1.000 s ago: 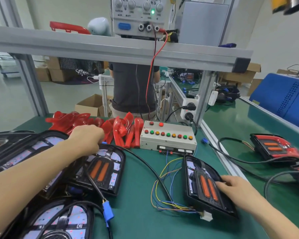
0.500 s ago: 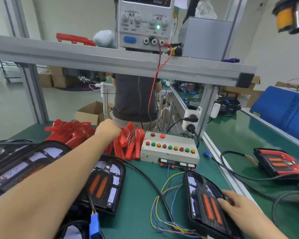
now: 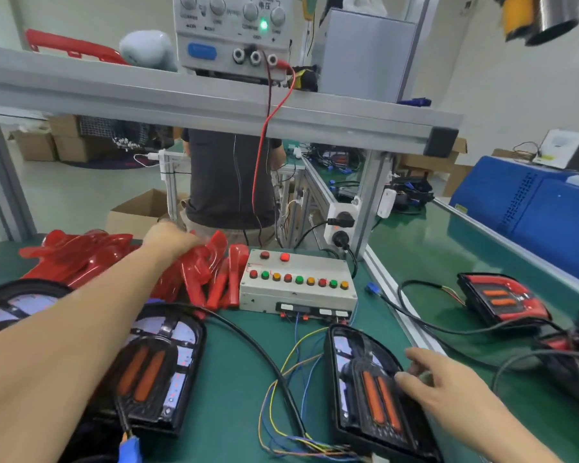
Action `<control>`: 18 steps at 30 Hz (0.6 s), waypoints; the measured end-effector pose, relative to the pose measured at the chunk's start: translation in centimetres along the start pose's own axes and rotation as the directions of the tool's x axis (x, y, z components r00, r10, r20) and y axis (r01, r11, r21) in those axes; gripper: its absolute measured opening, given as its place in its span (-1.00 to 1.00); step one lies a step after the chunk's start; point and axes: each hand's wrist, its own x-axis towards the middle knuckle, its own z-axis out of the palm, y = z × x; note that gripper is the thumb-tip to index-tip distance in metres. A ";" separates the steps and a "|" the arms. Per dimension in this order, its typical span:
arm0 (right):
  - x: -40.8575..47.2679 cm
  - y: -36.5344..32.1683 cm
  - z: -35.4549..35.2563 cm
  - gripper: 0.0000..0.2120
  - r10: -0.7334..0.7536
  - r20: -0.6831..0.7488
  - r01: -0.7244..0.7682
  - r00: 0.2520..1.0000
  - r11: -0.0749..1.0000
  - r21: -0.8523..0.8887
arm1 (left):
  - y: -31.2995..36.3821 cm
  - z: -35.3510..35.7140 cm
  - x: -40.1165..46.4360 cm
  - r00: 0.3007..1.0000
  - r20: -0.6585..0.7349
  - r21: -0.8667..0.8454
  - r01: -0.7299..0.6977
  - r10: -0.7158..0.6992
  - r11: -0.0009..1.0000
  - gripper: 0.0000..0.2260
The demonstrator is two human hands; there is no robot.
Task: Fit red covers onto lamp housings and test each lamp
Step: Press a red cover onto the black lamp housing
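The step in hand looks like fetching a red cover for the open housing on the right.

The left hand [image 3: 171, 237] is stretched far out over the counter [image 3: 234, 379] and sits on the pile of covers [image 3: 194, 272]. Its fingers are hidden on the far side of the hand, down among the red plastic, so it cannot be told whether they are curled round a cover or only touching the pile. More covers [image 3: 77, 255] lie loose just left of the fingers; the test box [image 3: 298, 284] stands just right of them. Below the forearm, nearer than the fingers, lies a housing [image 3: 157, 369] with no cover on it.

The right hand [image 3: 445, 385] rests on the right edge of the other housing [image 3: 371, 392], fingers loosely spread and lightly bent, tips on its black face beside the two orange strips. It seems to steady the housing, not grip it. Coloured wires [image 3: 281, 396] run from this housing towards the box.

Well right of those fingers, a lamp [image 3: 502, 300] with its cover fitted lies on the next counter.

The next move calls for one cover to be parted from the tangled pile, brought to the steadied housing, matched to its outline and pressed on.
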 end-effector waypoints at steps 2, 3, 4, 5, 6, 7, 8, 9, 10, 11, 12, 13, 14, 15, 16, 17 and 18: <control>-0.1 -0.7 -0.5 -0.58 -0.030 -0.080 0.026 0.996 0.999 -0.048 | 1.0 -2.0 -0.5 0.998 -0.044 -0.094 -0.039 0.035 0.995 -0.64; -0.2 -1.3 -0.7 -0.56 -0.053 -0.123 0.045 0.991 0.997 -0.064 | 1.8 -3.2 -1.0 0.995 -0.072 -0.124 -0.073 0.064 0.990 -0.69; -0.3 -1.9 -0.9 -0.54 -0.082 -0.168 0.072 0.982 0.995 -0.065 | 2.7 -4.3 -1.5 0.990 -0.100 -0.142 -0.116 0.102 0.983 -0.73; -0.4 -2.7 -1.0 -0.52 -0.123 -0.218 0.116 0.968 0.992 -0.041 | 3.7 -5.5 -2.0 0.985 -0.112 -0.180 -0.152 0.133 0.972 -0.77; -0.6 -3.6 -1.1 -0.51 -0.171 -0.263 0.179 0.949 0.984 0.007 | 5.0 -6.5 -2.8 0.985 -0.085 -0.256 -0.166 0.148 0.952 -0.83; -0.8 -4.7 -1.1 -0.49 -0.228 -0.304 0.259 0.925 0.964 0.066 | 6.3 -7.2 -3.7 0.988 -0.018 -0.339 -0.152 0.155 0.929 -0.85; -1.1 -6.0 -1.0 -0.47 -0.288 -0.337 0.345 0.896 0.931 0.119 | 7.8 -7.6 -5.0 0.983 0.056 -0.367 -0.142 0.174 0.919 -0.83; -1.4 -7.3 -0.8 -0.45 -0.348 -0.356 0.422 0.867 0.893 0.155 | 9.2 -7.4 -6.7 0.971 0.132 -0.346 -0.144 0.200 0.927 -0.79; -1.6 -8.5 -0.4 -0.41 -0.408 -0.362 0.488 0.838 0.857 0.163 | 10.6 -6.8 -8.5 0.953 0.209 -0.312 -0.149 0.221 0.938 -0.75; -1.8 -9.6 -0.1 -0.37 -0.466 -0.363 0.542 0.807 0.828 0.141 | 11.6 -5.8 -10.3 0.927 0.287 -0.287 -0.156 0.240 0.945 -0.71; -2.0 -10.3 0.3 -0.36 -0.513 -0.363 0.576 0.778 0.813 0.086 | 12.5 -4.4 -12.0 0.895 0.370 -0.283 -0.147 0.249 0.948 -0.70; -2.1 -10.8 0.5 -0.38 -0.540 -0.368 0.583 0.757 0.812 0.007 | 13.2 -2.8 -13.4 0.864 0.435 -0.282 -0.139 0.256 0.949 -0.69; -2.1 -10.8 0.4 -0.42 -0.554 -0.381 0.567 0.740 0.819 -0.090 | 13.6 -1.2 -14.5 0.835 0.484 -0.278 -0.136 0.261 0.951 -0.67; -2.2 -10.5 0.2 -0.47 -0.568 -0.392 0.543 0.723 0.819 -0.187 | 13.7 0.2 -15.2 0.812 0.520 -0.285 -0.126 0.264 0.950 -0.65; -2.3 -10.0 0.0 -0.53 -0.579 -0.397 0.509 0.712 0.815 -0.277 | 13.7 1.4 -15.6 0.793 0.551 -0.308 -0.098 0.261 0.946 -0.63; -2.5 -9.4 -0.1 -0.59 -0.589 -0.406 0.468 0.699 0.806 -0.363 | 13.7 2.2 -15.9 0.773 0.580 -0.344 -0.054 0.258 0.937 -0.61; -2.5 -8.7 -0.2 -0.64 -0.586 -0.412 0.418 0.697 0.800 -0.431 | 13.6 2.8 -16.1 0.757 0.604 -0.374 -0.007 0.250 0.927 -0.58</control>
